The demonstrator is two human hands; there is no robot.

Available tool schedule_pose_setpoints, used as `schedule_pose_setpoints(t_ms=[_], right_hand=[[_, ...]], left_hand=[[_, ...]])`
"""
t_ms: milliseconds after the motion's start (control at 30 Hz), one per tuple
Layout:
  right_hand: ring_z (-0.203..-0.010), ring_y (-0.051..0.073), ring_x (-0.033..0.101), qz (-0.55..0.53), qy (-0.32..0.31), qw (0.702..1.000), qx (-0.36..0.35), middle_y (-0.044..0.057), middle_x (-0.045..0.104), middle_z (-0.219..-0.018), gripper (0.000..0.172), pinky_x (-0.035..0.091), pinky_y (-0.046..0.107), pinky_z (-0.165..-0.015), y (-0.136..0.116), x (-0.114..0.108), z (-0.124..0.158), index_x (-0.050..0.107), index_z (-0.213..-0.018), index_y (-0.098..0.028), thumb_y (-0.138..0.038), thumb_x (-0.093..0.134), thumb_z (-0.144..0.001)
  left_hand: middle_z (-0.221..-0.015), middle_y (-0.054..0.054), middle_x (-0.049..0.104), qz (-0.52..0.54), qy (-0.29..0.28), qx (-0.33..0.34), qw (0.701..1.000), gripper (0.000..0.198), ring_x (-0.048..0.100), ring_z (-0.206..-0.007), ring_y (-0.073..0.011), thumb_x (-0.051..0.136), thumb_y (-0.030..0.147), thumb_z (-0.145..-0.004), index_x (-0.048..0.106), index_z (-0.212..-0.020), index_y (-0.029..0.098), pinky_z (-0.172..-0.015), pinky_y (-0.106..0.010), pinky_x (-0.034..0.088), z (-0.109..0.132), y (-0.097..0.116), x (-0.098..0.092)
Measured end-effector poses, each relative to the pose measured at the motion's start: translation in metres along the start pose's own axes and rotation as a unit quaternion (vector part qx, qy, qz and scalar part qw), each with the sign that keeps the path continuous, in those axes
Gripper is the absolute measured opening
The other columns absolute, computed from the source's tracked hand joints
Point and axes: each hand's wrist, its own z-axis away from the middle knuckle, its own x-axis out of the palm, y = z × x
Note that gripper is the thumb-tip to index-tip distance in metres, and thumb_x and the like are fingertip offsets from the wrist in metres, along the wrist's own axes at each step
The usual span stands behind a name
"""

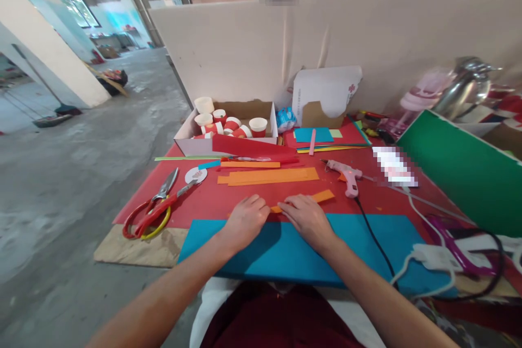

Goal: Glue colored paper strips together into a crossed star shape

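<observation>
Both hands work on one orange paper strip (324, 196) just beyond the blue sheet (253, 261). My left hand (248, 222) is closed over the strip's left part, its fingers curled down and hiding that end. On the strip's middle, my right hand (306, 220) presses with its fingers together. A short bit of strip shows between the two hands, and the right end sticks out past my right hand. Farther back, more orange strips (273, 175) lie stacked on the red sheet (212, 201).
Red-handled scissors (153, 215) lie at left beside a white disc (196, 175). A box (191, 147) of paper cups stands at the back. At right are a pink glue gun (346, 174), a white power strip (436, 258) with cables, and a green board (465, 168).
</observation>
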Motion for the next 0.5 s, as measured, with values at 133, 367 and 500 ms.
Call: schedule_pose_setpoints(t_ms=[133, 367, 500], right_hand=[[-0.082, 0.018, 0.054, -0.009, 0.021, 0.999, -0.037, 0.006, 0.065, -0.088, 0.019, 0.039, 0.032, -0.074, 0.001, 0.0, 0.005, 0.065, -0.098, -0.019, -0.02, 0.05, -0.087], [-0.085, 0.02, 0.054, -0.004, -0.003, 0.999, -0.042, 0.009, 0.064, -0.094, 0.024, 0.041, 0.033, -0.074, -0.009, -0.003, 0.006, 0.061, -0.109, -0.017, -0.023, 0.049, -0.088], [-0.082, 0.02, 0.053, 0.004, 0.002, 0.999, -0.042, 0.007, 0.064, -0.09, 0.023, 0.04, 0.032, -0.071, -0.005, 0.001, 0.001, 0.062, -0.106, -0.017, -0.024, 0.05, -0.087]], left_hand=[[-0.085, -0.007, 0.058, 0.034, 0.02, -0.004, 0.999, 0.023, 0.048, -0.085, -0.0182, 0.039, 0.019, -0.09, 0.061, -0.087, 0.014, -0.076, -0.032, 0.043, 0.014, 0.001, 0.006], [-0.086, -0.008, 0.057, -0.014, 0.046, -0.03, 0.998, 0.022, 0.048, -0.084, -0.0198, 0.039, 0.018, -0.089, 0.061, -0.091, 0.014, -0.075, -0.033, 0.042, 0.018, 0.002, 0.01], [-0.086, -0.008, 0.056, -0.011, 0.053, -0.028, 0.998, 0.023, 0.047, -0.082, -0.0192, 0.038, 0.018, -0.09, 0.061, -0.089, 0.015, -0.074, -0.032, 0.042, 0.015, -0.002, 0.011]])
